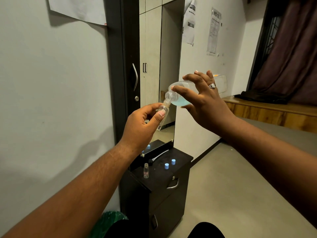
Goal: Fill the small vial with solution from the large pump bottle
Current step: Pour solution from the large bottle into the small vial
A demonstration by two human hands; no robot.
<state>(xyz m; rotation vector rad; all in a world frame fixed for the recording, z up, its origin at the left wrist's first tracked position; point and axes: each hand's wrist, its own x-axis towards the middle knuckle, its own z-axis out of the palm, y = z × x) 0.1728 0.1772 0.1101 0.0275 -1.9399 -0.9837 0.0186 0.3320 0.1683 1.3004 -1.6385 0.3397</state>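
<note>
The small vial (163, 112) is held nearly upright, in the air above the dark desk (181, 158), pinched in the grip of the left hand (142, 124) between thumb and curled fingers. The large bottle (180, 92), its pump removed, is gripped by the right hand (204, 102) and tilted leftward, its open neck touching the vial's mouth; blue solution is pooled in its lower side. On the desk are seen the pump head (157, 157), a second vial (146, 170) and two blue caps (169, 164).
</note>
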